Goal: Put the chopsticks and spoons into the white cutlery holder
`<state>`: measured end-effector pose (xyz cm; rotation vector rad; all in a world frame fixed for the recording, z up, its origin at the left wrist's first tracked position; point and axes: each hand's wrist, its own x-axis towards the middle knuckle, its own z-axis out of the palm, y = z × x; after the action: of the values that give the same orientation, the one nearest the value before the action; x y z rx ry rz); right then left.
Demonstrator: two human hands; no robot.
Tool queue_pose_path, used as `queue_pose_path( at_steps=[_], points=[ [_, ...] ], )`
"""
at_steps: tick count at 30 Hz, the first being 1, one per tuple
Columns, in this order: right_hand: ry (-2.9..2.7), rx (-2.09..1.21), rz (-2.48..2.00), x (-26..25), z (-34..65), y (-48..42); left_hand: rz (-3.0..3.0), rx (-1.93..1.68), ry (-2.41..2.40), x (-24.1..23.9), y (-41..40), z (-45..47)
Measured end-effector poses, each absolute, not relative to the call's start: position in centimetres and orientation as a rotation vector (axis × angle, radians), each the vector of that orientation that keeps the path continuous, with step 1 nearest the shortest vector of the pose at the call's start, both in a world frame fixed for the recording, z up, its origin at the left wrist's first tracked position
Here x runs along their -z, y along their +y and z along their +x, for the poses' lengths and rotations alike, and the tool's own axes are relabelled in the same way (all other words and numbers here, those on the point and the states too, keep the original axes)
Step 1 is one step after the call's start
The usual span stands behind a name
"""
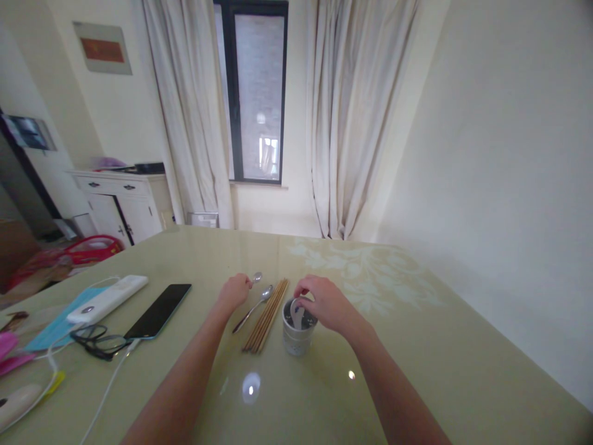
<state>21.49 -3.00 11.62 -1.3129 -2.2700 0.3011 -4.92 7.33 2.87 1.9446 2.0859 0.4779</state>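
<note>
Fingers closed, my left hand (235, 291) grips a metal spoon (257, 277) whose bowl points away from me, at or just above the table. Beside it lies a second metal spoon (252, 307), and to the right of that a row of several wooden chopsticks (267, 319). My right hand (324, 300) pinches a white soup spoon (296, 314) that stands in the mouth of a pale cylindrical utensil holder (298, 340). The lower part of the white spoon is hidden inside the holder.
On the left lie a black phone (160, 311) with a white cable, eyeglasses (99, 341), a white power bank (108, 299) and a blue face mask (63, 318). The glossy table (417, 371) meets a wall at right. A white cabinet (125, 207) stands beyond.
</note>
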Motion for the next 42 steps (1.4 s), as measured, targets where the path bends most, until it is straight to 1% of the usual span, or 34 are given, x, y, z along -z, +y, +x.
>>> queue_pose_path(
  at_steps=[6,10,17,22,26,28,30,32,34,38,42],
  points=[
    [-2.308,-0.324,-1.297,-11.4,22.1,-2.9,1.992,-0.363,2.057,-2.6,7.3,-4.4],
    [-2.266,-0.325,-1.324,-12.6,22.9,-3.3,1.996,-0.335,2.051,-3.0,7.1,-3.9],
    [-1.982,-0.094,-1.298,-15.8,24.2,-4.7,1.994,-0.354,2.013,-3.8,6.5,-3.0],
    [-1.906,-0.058,-1.235,-16.1,23.0,-5.4,2.007,-0.379,1.988,-4.0,6.0,-2.7],
    [-1.893,-0.059,-1.221,-15.6,21.9,-5.4,2.026,-0.446,1.958,-6.4,5.4,-2.2],
    [-1.881,-0.075,-1.214,-15.4,21.5,-5.3,2.058,-0.566,1.803,-8.9,4.5,-1.6],
    [-1.862,-0.090,-1.207,-15.1,21.2,-5.2,1.968,-0.824,1.314,-11.5,3.0,-0.6],
    [-1.828,-0.109,-1.193,-14.9,20.9,-5.2,1.919,-0.865,0.926,-13.7,1.2,0.5],
    [-1.787,-0.137,-1.172,-14.8,20.7,-5.1,1.935,-0.876,0.816,-14.9,-0.1,1.3],
    [-1.794,-0.228,-1.183,-14.8,20.7,-5.1,1.990,-0.913,0.935,-14.4,0.0,1.2],
    [-1.973,-0.271,-1.375,-14.6,21.1,-5.2,1.973,-0.821,1.254,-11.2,2.9,-0.6]
  ],
)
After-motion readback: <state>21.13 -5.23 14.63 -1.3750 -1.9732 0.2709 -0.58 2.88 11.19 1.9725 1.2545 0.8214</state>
